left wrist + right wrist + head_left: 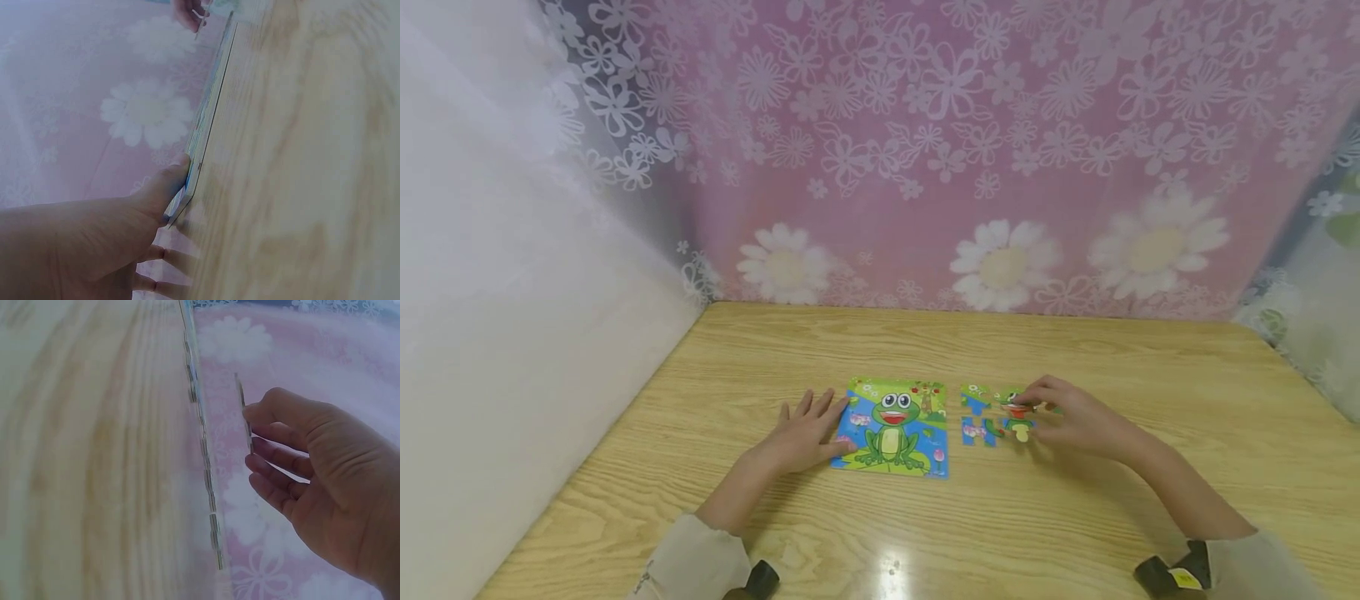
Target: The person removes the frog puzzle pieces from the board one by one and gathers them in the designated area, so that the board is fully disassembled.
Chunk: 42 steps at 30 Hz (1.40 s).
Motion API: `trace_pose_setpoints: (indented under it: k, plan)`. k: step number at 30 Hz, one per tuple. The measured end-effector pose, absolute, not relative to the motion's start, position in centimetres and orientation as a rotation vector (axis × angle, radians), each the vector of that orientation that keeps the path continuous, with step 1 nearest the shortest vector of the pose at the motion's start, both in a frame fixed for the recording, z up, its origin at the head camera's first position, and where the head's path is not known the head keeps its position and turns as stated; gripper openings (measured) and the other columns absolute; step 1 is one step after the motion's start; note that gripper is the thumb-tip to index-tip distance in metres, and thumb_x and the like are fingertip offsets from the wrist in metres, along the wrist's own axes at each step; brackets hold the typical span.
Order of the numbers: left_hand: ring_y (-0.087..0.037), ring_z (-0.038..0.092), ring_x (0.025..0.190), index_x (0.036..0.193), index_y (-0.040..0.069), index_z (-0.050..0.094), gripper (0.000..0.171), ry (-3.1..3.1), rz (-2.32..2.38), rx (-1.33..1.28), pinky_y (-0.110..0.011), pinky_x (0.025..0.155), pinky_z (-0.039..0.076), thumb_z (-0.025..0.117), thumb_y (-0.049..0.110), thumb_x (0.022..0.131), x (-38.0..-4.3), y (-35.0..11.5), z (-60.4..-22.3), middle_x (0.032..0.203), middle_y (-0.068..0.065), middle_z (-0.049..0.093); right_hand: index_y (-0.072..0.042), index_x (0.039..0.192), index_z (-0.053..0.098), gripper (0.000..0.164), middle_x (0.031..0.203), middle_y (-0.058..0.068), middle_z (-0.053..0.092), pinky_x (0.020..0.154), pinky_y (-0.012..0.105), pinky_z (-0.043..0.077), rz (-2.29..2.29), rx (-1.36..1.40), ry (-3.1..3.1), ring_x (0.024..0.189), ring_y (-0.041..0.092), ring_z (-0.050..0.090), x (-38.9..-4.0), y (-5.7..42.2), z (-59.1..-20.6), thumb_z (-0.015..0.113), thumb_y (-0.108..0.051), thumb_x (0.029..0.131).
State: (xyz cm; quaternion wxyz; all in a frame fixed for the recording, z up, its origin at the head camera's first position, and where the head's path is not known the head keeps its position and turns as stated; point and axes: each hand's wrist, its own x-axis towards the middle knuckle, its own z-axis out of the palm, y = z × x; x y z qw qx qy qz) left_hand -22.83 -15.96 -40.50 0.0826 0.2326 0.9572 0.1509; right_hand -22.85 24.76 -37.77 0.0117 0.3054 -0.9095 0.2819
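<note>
A square frog picture board (891,435) lies flat on the table. My left hand (796,442) rests at its left edge, fingers spread, with the thumb on the board's corner, as the left wrist view shows too. Farther right, my right hand (1078,419) pinches a thin jigsaw piece (240,394) between thumb and fingers, raised off the table. Below and left of that hand lie loose jigsaw pieces: one with a white flower (975,397), one with pink blossoms (973,432) and one with the frog's belly (1020,431). The right fingers partly hide other pieces.
The wooden table (865,342) ends at a pink flowered curtain (895,167) behind. A white wall or cloth (535,275) stands along the left side. Light reflects off the table near its front.
</note>
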Motion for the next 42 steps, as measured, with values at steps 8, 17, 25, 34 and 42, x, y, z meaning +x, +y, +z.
trace_pose_setpoints:
  k: [8, 17, 25, 34, 42]
  plan:
    - [-0.043, 0.001, 0.133, 0.148, 0.011, 0.020, 0.077, 2.854, 0.471, 0.693, -0.067, 0.097, 0.001, 0.050, 0.052, 0.090, -22.3, -16.0, -40.1, 0.150, -0.017, 0.012, -0.006, 0.112, 0.063, 0.034, 0.109, 0.006, 0.052, 0.077, 0.044, 0.045, 0.878, 0.950, -2.877, 0.098, 0.028, 0.051, -22.8, 25.9, -38.2, 0.071, -0.006, 0.079]
    - [-0.043, 0.001, 0.133, 0.148, 0.011, 0.020, 0.076, 2.856, 0.475, 0.695, -0.067, 0.097, 0.001, 0.050, 0.051, 0.090, -22.3, -16.0, -40.1, 0.150, -0.018, 0.012, -0.008, 0.109, 0.065, 0.032, 0.105, 0.003, 0.052, 0.078, 0.042, 0.045, 0.882, 1.019, -2.896, 0.095, 0.023, 0.050, -23.2, 26.3, -38.7, 0.072, -0.007, 0.079]
    - [-0.044, 0.002, 0.133, 0.148, 0.011, 0.020, 0.076, 2.854, 0.474, 0.697, -0.067, 0.097, 0.001, 0.051, 0.050, 0.090, -22.3, -15.7, -40.0, 0.150, -0.018, 0.013, -0.008, 0.110, 0.065, 0.032, 0.105, 0.002, 0.052, 0.084, 0.048, 0.041, 0.886, 1.029, -2.913, 0.098, 0.025, 0.050, -23.1, 26.6, -39.2, 0.073, -0.013, 0.079]
    - [-0.042, 0.001, 0.134, 0.148, 0.012, 0.020, 0.076, 2.859, 0.457, 0.697, -0.066, 0.097, 0.001, 0.049, 0.052, 0.090, -22.6, -15.7, -40.3, 0.150, -0.017, 0.012, -0.010, 0.111, 0.064, 0.032, 0.106, 0.000, 0.052, 0.087, 0.051, 0.039, 0.906, 1.001, -2.918, 0.104, 0.029, 0.049, -23.1, 26.8, -39.8, 0.072, -0.015, 0.080]
    - [-0.043, 0.000, 0.134, 0.147, 0.011, 0.021, 0.076, 2.845, 0.474, 0.694, -0.066, 0.097, 0.001, 0.051, 0.049, 0.090, -22.3, -15.6, -39.9, 0.150, -0.017, 0.012, -0.012, 0.110, 0.065, 0.031, 0.106, -0.002, 0.052, 0.088, 0.052, 0.039, 0.903, 0.989, -2.938, 0.111, 0.034, 0.045, -23.4, 27.0, -40.1, 0.071, -0.014, 0.080]
